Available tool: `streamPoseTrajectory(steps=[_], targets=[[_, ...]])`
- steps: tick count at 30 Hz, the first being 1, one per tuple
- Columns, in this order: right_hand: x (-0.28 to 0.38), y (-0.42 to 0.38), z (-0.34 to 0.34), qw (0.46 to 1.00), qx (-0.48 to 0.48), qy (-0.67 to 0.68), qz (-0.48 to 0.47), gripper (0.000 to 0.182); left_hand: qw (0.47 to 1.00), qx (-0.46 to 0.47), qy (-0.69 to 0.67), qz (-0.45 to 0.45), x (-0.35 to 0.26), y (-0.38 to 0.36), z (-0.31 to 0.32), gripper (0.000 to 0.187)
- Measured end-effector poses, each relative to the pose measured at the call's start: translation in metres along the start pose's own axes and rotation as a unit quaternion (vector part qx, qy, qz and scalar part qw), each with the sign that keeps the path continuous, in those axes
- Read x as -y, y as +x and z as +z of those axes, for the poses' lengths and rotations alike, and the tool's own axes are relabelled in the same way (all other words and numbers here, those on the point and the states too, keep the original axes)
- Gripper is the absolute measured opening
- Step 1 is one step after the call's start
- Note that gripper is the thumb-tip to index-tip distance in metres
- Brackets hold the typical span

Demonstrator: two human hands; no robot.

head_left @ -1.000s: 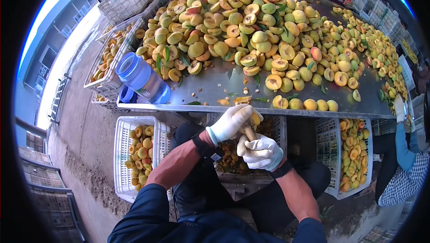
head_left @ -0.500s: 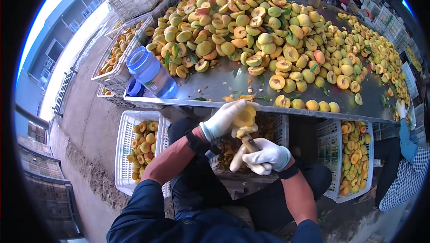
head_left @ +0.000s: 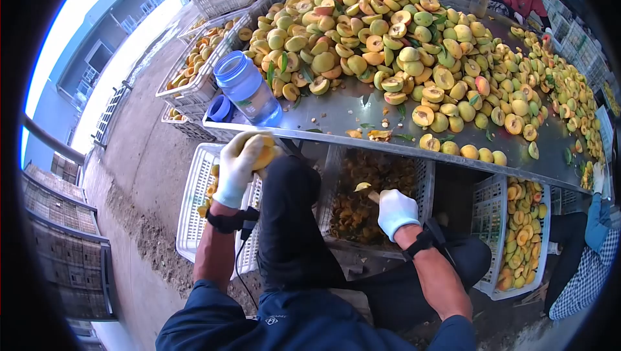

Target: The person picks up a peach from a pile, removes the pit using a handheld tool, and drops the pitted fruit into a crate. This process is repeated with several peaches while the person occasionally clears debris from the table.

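We grasp a fruit piece [head_left: 266, 154] in our left hand [head_left: 238, 162] above a white crate [head_left: 189, 205], while our right hand [head_left: 397, 212] clenches a tool [head_left: 374, 196], presumably leaving its tip, with a yellow scrap [head_left: 363, 187], free over the scrap-filled crate [head_left: 425, 183] beneath.

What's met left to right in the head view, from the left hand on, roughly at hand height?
Left gloved hand → raised dark knee → tool → right gloved hand → right-side fruit crate → co-worker's blue sleeve.
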State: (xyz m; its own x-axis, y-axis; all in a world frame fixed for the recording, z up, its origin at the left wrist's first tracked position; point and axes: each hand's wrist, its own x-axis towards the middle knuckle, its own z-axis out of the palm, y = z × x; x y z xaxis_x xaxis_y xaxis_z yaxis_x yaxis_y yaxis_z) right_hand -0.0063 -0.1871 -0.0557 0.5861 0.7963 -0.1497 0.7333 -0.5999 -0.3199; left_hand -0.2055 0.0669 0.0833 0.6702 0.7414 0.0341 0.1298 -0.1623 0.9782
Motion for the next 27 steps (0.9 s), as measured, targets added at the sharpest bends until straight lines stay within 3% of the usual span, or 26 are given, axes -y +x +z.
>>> streamPoseTrajectory(steps=[1, 2, 3, 4, 5, 7, 8, 11, 14, 17, 19, 21, 23, 25, 26, 27], targets=[[0.004, 0.000, -0.005, 1.000, -0.003, 0.003, 0.000, 0.009, 0.998, -0.052, 0.042, 0.021, 0.014, 0.001, -0.016, 0.044], [0.009, -0.003, -0.015, 1.000, -0.014, 0.009, -0.002, 0.010, 0.970, -0.078, 0.221, 0.061, 0.028, 0.003, -0.039, 0.042], [0.011, -0.004, -0.021, 1.000, -0.026, 0.013, -0.005, 0.012, 0.909, -0.103, 0.391, 0.099, 0.041, 0.004, -0.059, 0.041], [0.010, -0.006, -0.022, 0.998, -0.059, -0.004, -0.016, 0.014, 0.848, -0.118, 0.516, 0.034, 0.049, 0.001, -0.071, 0.037], [0.008, -0.005, -0.019, 0.998, -0.058, -0.004, -0.015, 0.014, 0.847, -0.118, 0.517, 0.034, 0.058, -0.001, -0.080, 0.037], [0.000, 0.001, -0.004, 0.998, -0.041, -0.042, 0.013, 0.017, 0.769, -0.164, 0.616, 0.044, 0.063, 0.001, -0.082, 0.032], [-0.004, 0.004, 0.008, 0.997, -0.056, -0.037, 0.027, 0.021, 0.825, -0.142, 0.544, 0.056, 0.059, 0.002, -0.074, 0.028], [0.004, 0.004, -0.001, 0.995, -0.085, -0.055, 0.009, 0.021, 0.878, -0.067, 0.435, 0.190, 0.021, 0.012, -0.013, 0.019], [0.009, -0.005, -0.008, 0.999, -0.015, -0.049, -0.016, 0.014, 0.865, 0.017, 0.433, 0.252, 0.001, 0.047, 0.051, 0.017], [0.010, -0.010, -0.018, 0.994, 0.106, -0.025, -0.029, 0.015, 0.857, 0.114, 0.429, 0.263, 0.032, 0.107, 0.109, 0.019], [0.004, -0.012, -0.013, 0.990, 0.127, -0.030, -0.058, 0.016, 0.849, 0.238, 0.384, 0.275, 0.061, 0.144, 0.145, 0.020], [0.001, -0.017, -0.021, 0.989, 0.138, -0.012, -0.059, 0.016, 0.853, 0.302, 0.339, 0.259, 0.072, 0.152, 0.171, 0.022], [-0.006, -0.020, -0.024, 0.988, 0.148, -0.010, -0.052, 0.017, 0.827, 0.327, 0.398, 0.227, 0.069, 0.154, 0.186, 0.026], [-0.011, -0.021, -0.027, 0.987, 0.154, -0.007, -0.045, 0.017, 0.765, 0.376, 0.499, 0.157, 0.056, 0.153, 0.190, 0.036], [-0.012, -0.022, -0.027, 0.987, 0.155, -0.009, -0.044, 0.017, 0.770, 0.415, 0.481, 0.056, 0.047, 0.149, 0.190, 0.051], [-0.012, -0.022, -0.027, 0.987, 0.154, -0.007, -0.043, 0.017, 0.769, 0.415, 0.483, 0.056, 0.050, 0.147, 0.186, 0.051]])
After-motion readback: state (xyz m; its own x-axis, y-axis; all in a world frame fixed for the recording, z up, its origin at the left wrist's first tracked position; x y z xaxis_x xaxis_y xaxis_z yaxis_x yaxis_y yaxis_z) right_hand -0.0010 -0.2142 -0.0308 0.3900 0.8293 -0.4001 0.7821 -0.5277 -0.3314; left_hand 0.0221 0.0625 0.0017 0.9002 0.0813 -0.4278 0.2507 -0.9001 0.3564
